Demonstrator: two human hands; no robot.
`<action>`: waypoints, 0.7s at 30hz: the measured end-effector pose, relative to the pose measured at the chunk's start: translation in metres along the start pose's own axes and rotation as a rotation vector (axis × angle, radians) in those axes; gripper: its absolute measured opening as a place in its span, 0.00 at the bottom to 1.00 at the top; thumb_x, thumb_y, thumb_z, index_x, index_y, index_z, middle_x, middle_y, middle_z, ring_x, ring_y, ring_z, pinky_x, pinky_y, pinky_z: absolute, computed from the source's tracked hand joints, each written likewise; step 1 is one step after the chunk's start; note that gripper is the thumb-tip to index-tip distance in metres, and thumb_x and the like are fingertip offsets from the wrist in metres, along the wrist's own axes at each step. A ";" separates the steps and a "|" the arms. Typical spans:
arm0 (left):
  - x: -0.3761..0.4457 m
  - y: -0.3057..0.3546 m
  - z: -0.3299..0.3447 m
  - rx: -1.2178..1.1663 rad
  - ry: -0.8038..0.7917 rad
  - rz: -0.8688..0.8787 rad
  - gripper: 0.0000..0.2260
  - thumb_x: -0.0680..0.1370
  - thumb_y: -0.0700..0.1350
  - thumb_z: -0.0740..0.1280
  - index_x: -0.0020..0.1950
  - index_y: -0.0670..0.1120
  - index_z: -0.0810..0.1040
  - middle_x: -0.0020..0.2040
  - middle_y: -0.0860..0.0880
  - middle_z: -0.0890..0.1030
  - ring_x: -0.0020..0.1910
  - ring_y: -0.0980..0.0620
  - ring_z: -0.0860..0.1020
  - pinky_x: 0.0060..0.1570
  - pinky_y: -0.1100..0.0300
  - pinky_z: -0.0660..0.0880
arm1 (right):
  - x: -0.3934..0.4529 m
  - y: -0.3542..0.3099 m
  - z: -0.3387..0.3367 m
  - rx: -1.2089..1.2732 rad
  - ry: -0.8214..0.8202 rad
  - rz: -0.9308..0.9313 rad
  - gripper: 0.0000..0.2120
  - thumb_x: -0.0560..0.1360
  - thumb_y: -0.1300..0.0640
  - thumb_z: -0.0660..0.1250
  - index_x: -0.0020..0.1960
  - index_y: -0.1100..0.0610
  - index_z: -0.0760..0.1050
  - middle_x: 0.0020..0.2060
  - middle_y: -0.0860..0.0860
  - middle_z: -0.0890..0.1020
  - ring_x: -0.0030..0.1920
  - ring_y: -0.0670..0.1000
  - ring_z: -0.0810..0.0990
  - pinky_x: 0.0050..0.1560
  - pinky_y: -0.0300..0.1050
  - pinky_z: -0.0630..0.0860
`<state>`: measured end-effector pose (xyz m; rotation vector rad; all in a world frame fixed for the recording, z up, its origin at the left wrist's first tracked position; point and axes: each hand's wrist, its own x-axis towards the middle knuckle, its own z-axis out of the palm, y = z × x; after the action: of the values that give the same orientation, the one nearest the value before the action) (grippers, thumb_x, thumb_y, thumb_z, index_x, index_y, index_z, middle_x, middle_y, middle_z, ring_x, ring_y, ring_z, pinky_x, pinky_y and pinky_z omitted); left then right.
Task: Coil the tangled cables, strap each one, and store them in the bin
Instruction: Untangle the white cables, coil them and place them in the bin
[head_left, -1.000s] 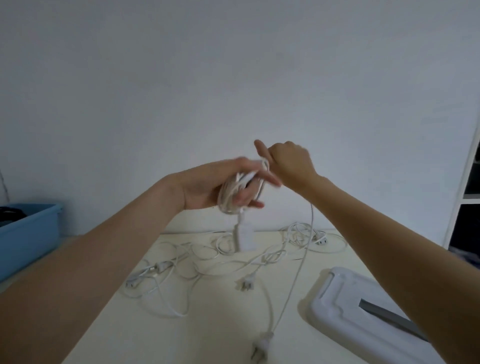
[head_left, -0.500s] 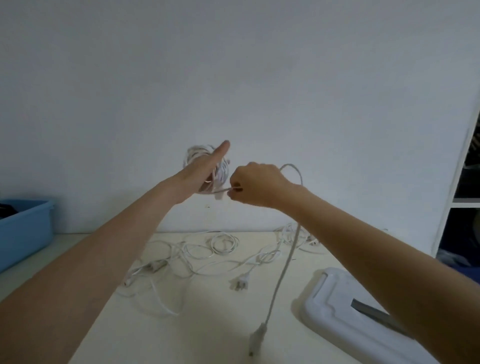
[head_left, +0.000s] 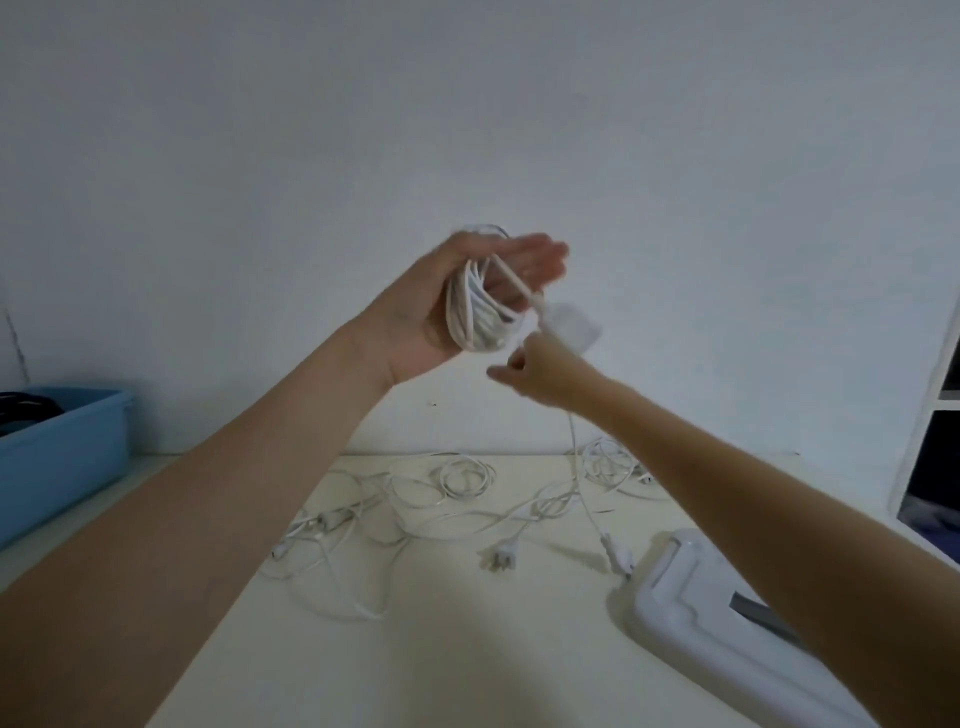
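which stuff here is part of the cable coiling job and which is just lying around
Job: coiled cable around the left hand; its loose end pinched by the right hand; tangled cables on the table; blue bin.
Lying about: white lid; shelf unit.

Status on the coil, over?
Left hand holds white coil, fingers straight. Right hand pinches the loose tail below. Plug end dangling over table. More tangled cables waiting.
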<state>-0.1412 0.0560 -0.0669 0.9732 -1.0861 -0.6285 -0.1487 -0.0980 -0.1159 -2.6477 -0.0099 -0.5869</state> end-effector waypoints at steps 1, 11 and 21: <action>0.007 0.003 -0.005 -0.096 0.096 0.041 0.12 0.73 0.42 0.64 0.54 0.40 0.79 0.54 0.44 0.82 0.53 0.50 0.81 0.53 0.60 0.78 | -0.007 0.001 0.008 -0.040 -0.060 0.022 0.17 0.77 0.56 0.63 0.30 0.55 0.68 0.28 0.50 0.71 0.24 0.43 0.70 0.28 0.29 0.69; 0.001 -0.036 -0.092 1.138 0.459 -0.353 0.22 0.78 0.62 0.56 0.35 0.46 0.70 0.37 0.43 0.76 0.34 0.51 0.75 0.48 0.63 0.71 | -0.025 -0.011 -0.018 -0.180 -0.348 -0.055 0.17 0.76 0.50 0.65 0.30 0.55 0.71 0.25 0.49 0.71 0.25 0.47 0.68 0.21 0.30 0.64; -0.032 -0.039 -0.011 0.460 -0.004 -0.283 0.22 0.72 0.58 0.66 0.50 0.38 0.79 0.19 0.54 0.63 0.16 0.59 0.62 0.35 0.66 0.75 | -0.005 -0.009 -0.023 0.199 0.030 -0.090 0.11 0.74 0.62 0.64 0.33 0.61 0.70 0.25 0.52 0.66 0.25 0.47 0.63 0.24 0.37 0.61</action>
<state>-0.1415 0.0678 -0.1169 1.5436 -1.1298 -0.6190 -0.1633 -0.0986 -0.0958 -2.4552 -0.1710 -0.6217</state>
